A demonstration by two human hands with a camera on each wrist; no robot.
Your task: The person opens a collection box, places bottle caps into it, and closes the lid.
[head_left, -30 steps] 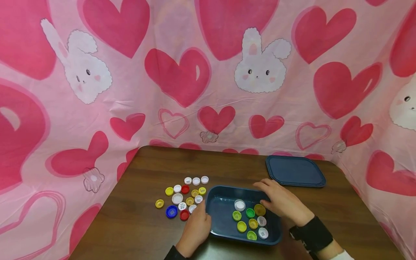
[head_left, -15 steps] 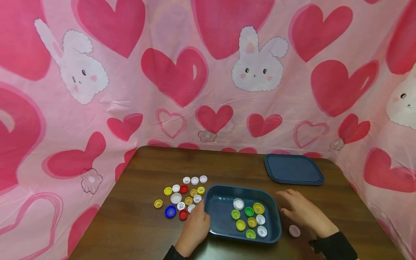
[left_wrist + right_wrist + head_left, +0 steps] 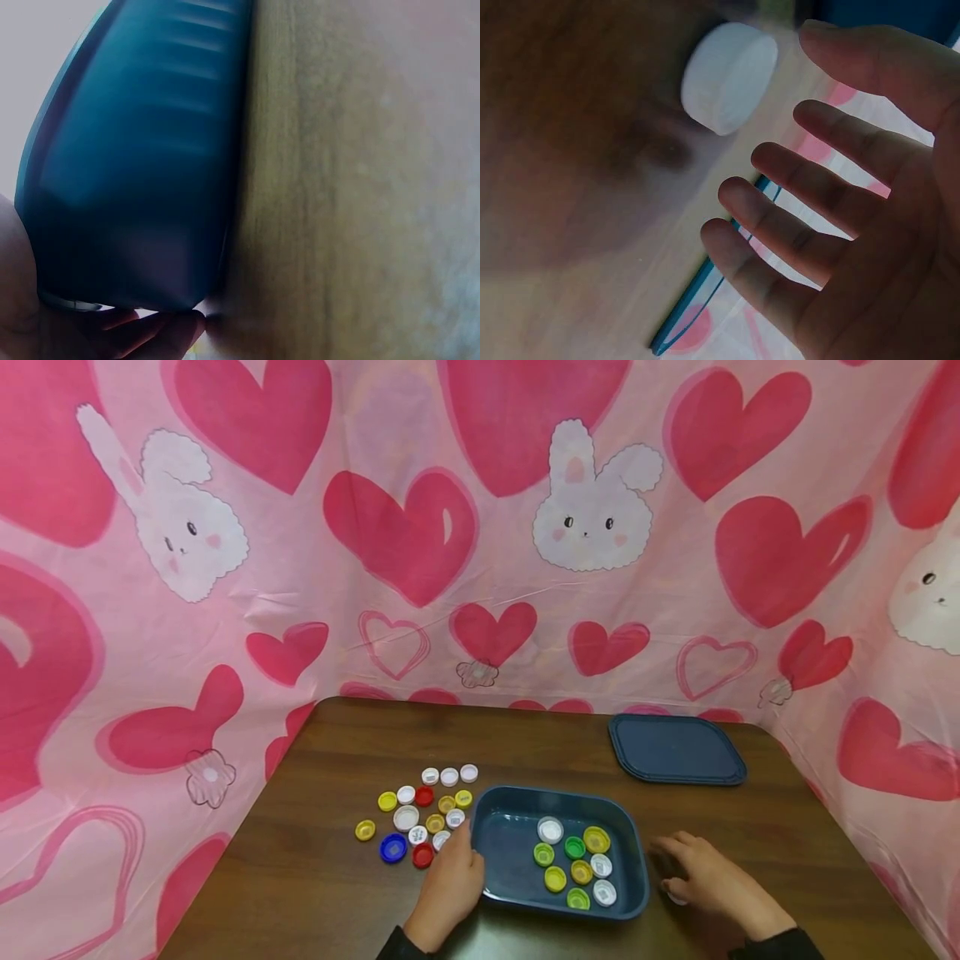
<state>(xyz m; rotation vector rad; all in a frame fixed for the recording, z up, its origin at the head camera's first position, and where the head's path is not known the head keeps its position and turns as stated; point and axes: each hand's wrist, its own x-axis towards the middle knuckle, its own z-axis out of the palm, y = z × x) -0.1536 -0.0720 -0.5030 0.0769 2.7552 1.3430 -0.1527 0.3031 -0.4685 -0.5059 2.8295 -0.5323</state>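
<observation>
caps: seven in the tray, one white cap by the spread right grip.
</observation>
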